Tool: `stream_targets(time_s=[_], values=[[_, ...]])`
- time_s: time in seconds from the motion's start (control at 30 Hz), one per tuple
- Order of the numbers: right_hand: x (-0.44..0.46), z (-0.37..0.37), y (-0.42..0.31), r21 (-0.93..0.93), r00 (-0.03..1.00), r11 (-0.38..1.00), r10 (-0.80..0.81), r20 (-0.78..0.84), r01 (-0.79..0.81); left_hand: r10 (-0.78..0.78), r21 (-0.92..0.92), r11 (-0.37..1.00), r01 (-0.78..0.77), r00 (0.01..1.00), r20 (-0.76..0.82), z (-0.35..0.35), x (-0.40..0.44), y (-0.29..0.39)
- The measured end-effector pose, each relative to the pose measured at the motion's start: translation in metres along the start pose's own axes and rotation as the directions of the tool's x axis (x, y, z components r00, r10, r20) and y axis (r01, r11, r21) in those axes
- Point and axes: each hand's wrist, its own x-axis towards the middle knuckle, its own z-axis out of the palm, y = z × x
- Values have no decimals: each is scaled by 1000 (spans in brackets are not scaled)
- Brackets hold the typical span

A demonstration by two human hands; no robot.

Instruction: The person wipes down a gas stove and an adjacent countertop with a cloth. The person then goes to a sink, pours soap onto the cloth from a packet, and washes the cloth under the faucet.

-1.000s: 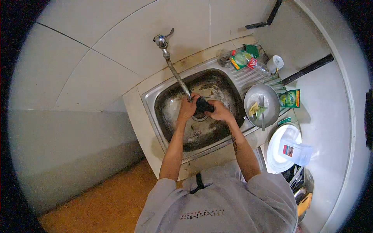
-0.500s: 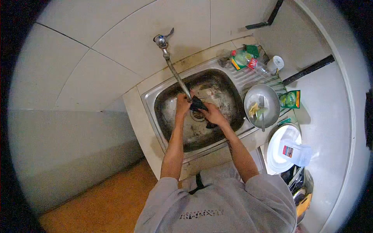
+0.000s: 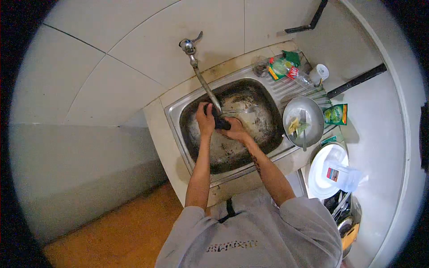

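Note:
Under the faucet, a black, crumpled cloth is bunched between my hands, low over the metal sink. My left hand grips its left end, fingers curled round it beside the spout. The other end is held by my right hand, fingers closed on it. A fork lies on the sink floor just beyond my hands. The cloth and my hands cover the drain.
Right of the sink stands a grey bowl with a fork and scraps. Near it are a plastic bottle, green packets and a white roll. White plates and a utensil container sit at the lower right.
Both hands have shifted left, with the right hand drawn closer to the left. The cloth, which was hanging down partly on the right, is now bunched up between them.

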Motion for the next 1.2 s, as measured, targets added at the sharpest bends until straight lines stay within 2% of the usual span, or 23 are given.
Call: stream_targets(time_s=[0.07,0.1,0.17,0.23,0.3,0.33,0.4,0.43,0.47,0.5,0.6,0.67,0.73,0.8,0.83,0.9,0.93,1.0,1.03,1.07,1.1,1.13,1.2], values=[[2,-1,0,34,998,999,-8,57,6,205,133,976,-175,943,-263,6,0,6],[3,-1,4,66,994,998,-15,107,8,206,135,975,-176,943,-261,5,0,3],[7,-2,12,32,982,999,27,189,-33,-42,163,985,65,990,-138,3,4,-4],[7,3,23,-6,960,997,73,271,-74,-116,75,989,124,987,-110,1,9,-2],[5,9,28,12,991,996,84,102,-85,-187,-10,982,187,979,-81,0,14,-3],[5,8,29,12,991,996,84,103,-86,-296,-20,955,296,955,3,-1,17,-4],[6,4,30,-186,985,970,165,46,-154,-400,-20,915,403,913,86,5,15,-14],[7,12,45,-185,985,971,166,47,-154,-265,159,949,274,961,-75,15,8,-27],[10,25,74,-164,997,985,48,-63,-58,-94,347,924,160,975,-201,22,4,-34],[12,30,93,-157,982,987,-68,-174,41,-95,344,925,160,975,-199,21,0,-28],[18,24,92,-166,996,983,71,-53,-79,-316,267,921,282,945,91,10,-6,-5],[17,15,58,-215,977,954,214,2,-208,-331,-170,882,439,835,440,6,-6,-1],[18,10,42,-262,952,920,306,18,-291,-338,-139,882,450,809,481,13,-10,-13],[18,12,44,-327,991,936,134,-20,-133,-347,-104,881,461,780,521,23,-19,-33],[21,13,44,-326,991,936,136,-22,-135,-384,-14,901,433,813,438,29,-24,-41],[27,16,42,-454,925,830,378,30,-324,-410,79,909,410,842,350,31,-25,-44],[25,15,36,-455,926,830,377,31,-323,-429,143,902,407,821,375,26,-20,-31],[17,12,30,-342,970,909,210,-121,-239,-451,204,893,402,798,401,19,-15,-12],[15,11,30,-344,970,907,211,-123,-242,-348,242,928,284,894,281,20,-16,-2],[13,9,29,-138,976,972,171,-137,-190,-223,293,941,169,961,162,20,-16,4],[11,8,30,71,978,990,133,-160,-123,-222,290,942,167,961,166,23,-15,-3],[8,5,33,67,978,990,133,-163,-124,-163,256,958,130,980,113,26,-12,-16],[0,-1,32,275,964,925,265,23,-261,-105,221,971,91,993,56,29,-9,-25]])
